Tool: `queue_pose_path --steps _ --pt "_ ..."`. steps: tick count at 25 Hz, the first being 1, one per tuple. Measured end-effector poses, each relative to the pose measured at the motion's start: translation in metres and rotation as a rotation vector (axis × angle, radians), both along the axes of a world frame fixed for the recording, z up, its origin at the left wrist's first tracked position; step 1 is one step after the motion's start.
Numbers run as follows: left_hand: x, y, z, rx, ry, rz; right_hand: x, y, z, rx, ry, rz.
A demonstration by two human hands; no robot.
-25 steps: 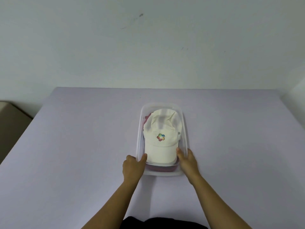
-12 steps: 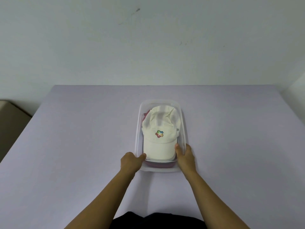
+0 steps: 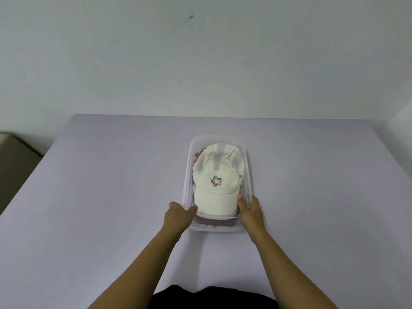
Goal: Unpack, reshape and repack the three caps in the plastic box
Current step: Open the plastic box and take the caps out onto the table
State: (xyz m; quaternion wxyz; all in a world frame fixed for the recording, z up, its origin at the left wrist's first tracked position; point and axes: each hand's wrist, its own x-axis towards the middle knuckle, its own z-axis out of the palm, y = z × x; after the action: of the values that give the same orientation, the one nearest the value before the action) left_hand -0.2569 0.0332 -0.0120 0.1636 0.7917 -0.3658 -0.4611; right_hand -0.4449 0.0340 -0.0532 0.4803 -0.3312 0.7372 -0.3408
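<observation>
A clear plastic box (image 3: 247, 162) stands on the lilac table, its long side running away from me. A white cap (image 3: 217, 175) with a coloured logo lies on top inside it, brim toward me. Under it a dark red cap (image 3: 211, 221) shows at the near end and at the far left corner. A third cap is not clearly visible. My left hand (image 3: 178, 217) grips the box's near left corner, thumb over the rim. My right hand (image 3: 250, 210) grips the near right corner, thumb inside beside the white brim.
The lilac table (image 3: 111, 197) spreads wide on both sides of the box. A pale wall rises behind its far edge. A brown piece of furniture (image 3: 13, 161) sits lower at the far left.
Both hands and the box have shifted slightly away from me on the table. The grip on the near corners is the same.
</observation>
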Motion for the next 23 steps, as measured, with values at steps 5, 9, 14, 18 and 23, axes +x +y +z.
queue_pose_path --steps 5,9,14,18,23 --pt "-0.001 0.003 0.000 -0.029 -0.034 0.008 -0.004 0.002 0.008 -0.001 -0.059 -0.003" --pt "-0.002 0.006 0.002 -0.057 0.050 0.043 -0.008 0.002 0.011 0.017 -0.098 0.034" --pt "0.004 0.007 0.009 -0.065 0.051 -0.015 -0.006 0.000 0.005 0.016 -0.074 0.039" --pt "0.004 0.008 0.015 -0.048 0.091 -0.026 -0.007 0.002 0.002 0.011 -0.079 0.036" --pt "-0.006 0.015 0.020 -0.174 0.270 0.157 -0.010 0.000 0.005 0.029 -0.135 0.034"
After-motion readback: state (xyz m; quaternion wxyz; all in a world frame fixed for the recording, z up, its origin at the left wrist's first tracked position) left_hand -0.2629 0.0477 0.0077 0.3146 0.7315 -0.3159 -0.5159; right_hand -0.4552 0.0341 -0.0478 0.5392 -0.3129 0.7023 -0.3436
